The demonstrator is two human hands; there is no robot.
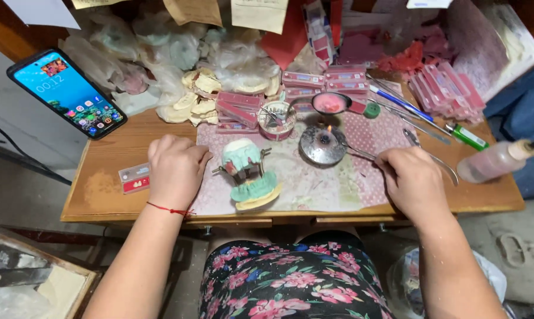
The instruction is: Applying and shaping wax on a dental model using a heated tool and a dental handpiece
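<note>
My left hand [176, 170] rests on the patterned mat [314, 183], its fingers curled against the left side of a dental articulator [248, 172] that carries green and white plaster jaw casts. My right hand [413, 180] is closed around a thin metal instrument [361, 153] whose tip reaches into the small flame of a round metal spirit burner [322, 145]. The hands lie about a forearm's length apart on the small wooden table [110, 177].
A smartphone [66, 93] leans at the back left. Plaster casts in plastic bags [160, 53], pink wax boxes [240, 106], a small dish of pink wax [329, 103], loose metal tools [408, 112], a green lighter [466, 136] and a plastic bottle [494, 160] crowd the back and right.
</note>
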